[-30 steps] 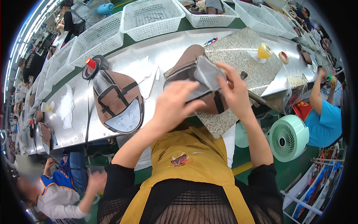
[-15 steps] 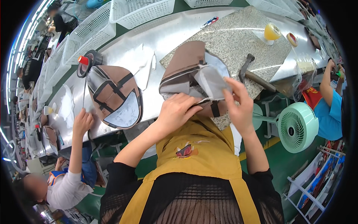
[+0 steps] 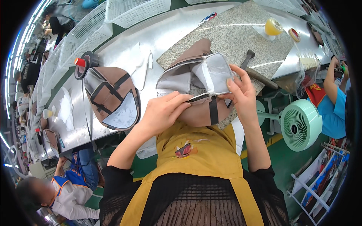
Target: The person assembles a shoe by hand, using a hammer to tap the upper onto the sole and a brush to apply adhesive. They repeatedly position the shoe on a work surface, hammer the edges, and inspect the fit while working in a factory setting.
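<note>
Before me, partly over the table's near edge, a brown bag piece (image 3: 198, 113) with black strips stands open, its grey lining (image 3: 217, 71) showing. My left hand (image 3: 164, 112) is closed on the bag's near rim, thumb and fingers pinching the edge. On the other side, my right hand (image 3: 243, 90) grips the rim near a corner of the grey lining, thumb on the inside. A second brown bag piece (image 3: 113, 97), with black strips and a pale silvery panel, lies on the table to the left. Part of the bag's inside is hidden in its folds.
A speckled stone slab (image 3: 233, 34) carries a hammer (image 3: 262, 78) and a yellow roll (image 3: 273, 27). A black reel (image 3: 89, 62) stands beyond the second bag, near white sheets (image 3: 140, 69). White baskets (image 3: 137, 13) line the far edge. A green fan (image 3: 301, 125) and co-workers flank me.
The grey lining has been spread and turned up, so the bag opens wider. My left hand has slid left and down along the rim. A co-worker at left has lowered an arm from the table.
</note>
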The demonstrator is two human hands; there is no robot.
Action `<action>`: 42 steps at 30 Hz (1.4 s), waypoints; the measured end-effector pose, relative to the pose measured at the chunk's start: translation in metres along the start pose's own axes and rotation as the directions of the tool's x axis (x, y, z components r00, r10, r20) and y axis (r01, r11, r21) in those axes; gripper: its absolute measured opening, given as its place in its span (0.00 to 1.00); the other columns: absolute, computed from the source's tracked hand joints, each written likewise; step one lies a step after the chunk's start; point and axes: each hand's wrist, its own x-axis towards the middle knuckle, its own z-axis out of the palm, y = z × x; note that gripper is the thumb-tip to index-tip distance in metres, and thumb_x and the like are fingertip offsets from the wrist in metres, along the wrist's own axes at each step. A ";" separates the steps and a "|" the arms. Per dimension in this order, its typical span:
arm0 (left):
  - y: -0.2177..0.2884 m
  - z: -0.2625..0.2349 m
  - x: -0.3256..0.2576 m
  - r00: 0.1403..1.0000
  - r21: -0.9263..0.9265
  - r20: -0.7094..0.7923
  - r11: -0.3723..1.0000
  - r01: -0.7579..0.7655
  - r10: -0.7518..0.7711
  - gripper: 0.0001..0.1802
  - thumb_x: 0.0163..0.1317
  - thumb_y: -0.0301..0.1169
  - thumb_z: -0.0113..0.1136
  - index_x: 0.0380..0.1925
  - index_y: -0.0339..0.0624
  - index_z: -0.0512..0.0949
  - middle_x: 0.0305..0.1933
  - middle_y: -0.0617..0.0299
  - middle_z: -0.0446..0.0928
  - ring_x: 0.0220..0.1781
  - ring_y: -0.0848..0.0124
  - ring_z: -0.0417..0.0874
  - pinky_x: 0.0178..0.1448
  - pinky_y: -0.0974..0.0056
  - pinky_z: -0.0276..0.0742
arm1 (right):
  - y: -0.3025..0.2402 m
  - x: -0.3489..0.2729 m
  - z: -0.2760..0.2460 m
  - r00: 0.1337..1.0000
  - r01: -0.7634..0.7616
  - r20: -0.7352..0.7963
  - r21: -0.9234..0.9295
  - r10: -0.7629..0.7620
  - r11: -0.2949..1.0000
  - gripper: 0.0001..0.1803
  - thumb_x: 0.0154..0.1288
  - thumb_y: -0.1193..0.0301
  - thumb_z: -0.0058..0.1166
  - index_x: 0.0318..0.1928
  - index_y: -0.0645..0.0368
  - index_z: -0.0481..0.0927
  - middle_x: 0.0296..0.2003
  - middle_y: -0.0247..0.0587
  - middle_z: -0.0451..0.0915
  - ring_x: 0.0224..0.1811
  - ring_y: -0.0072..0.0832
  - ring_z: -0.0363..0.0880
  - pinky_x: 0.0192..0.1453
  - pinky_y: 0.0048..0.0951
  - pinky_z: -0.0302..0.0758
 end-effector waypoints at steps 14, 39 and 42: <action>-0.019 0.003 -0.007 0.993 0.199 -0.030 0.974 -0.105 0.113 0.09 0.58 0.28 0.58 0.40 0.43 0.79 0.30 0.59 0.74 0.33 0.60 0.77 0.36 0.61 0.72 | 0.050 -0.014 -0.030 0.815 0.506 0.483 -0.862 -0.320 -0.013 0.20 0.65 0.68 0.50 0.57 0.59 0.72 0.59 0.45 0.70 0.63 0.42 0.66 0.66 0.41 0.63; 0.007 -0.041 0.234 0.813 0.567 0.122 0.632 -0.528 0.569 0.10 0.58 0.31 0.57 0.40 0.47 0.79 0.40 0.65 0.79 0.50 0.65 0.76 0.61 0.59 0.66 | -0.088 0.125 -0.165 0.762 0.267 0.298 -0.953 -0.575 -0.141 0.25 0.58 0.62 0.61 0.55 0.55 0.74 0.54 0.45 0.72 0.55 0.46 0.71 0.58 0.41 0.69; 0.007 -0.002 0.303 0.834 0.597 0.274 0.595 -0.538 0.478 0.11 0.59 0.31 0.55 0.41 0.47 0.79 0.43 0.63 0.79 0.52 0.65 0.76 0.60 0.59 0.66 | -0.106 0.177 -0.190 0.760 0.214 0.320 -0.945 -0.566 -0.246 0.31 0.57 0.57 0.60 0.60 0.53 0.69 0.58 0.51 0.67 0.58 0.50 0.68 0.59 0.43 0.68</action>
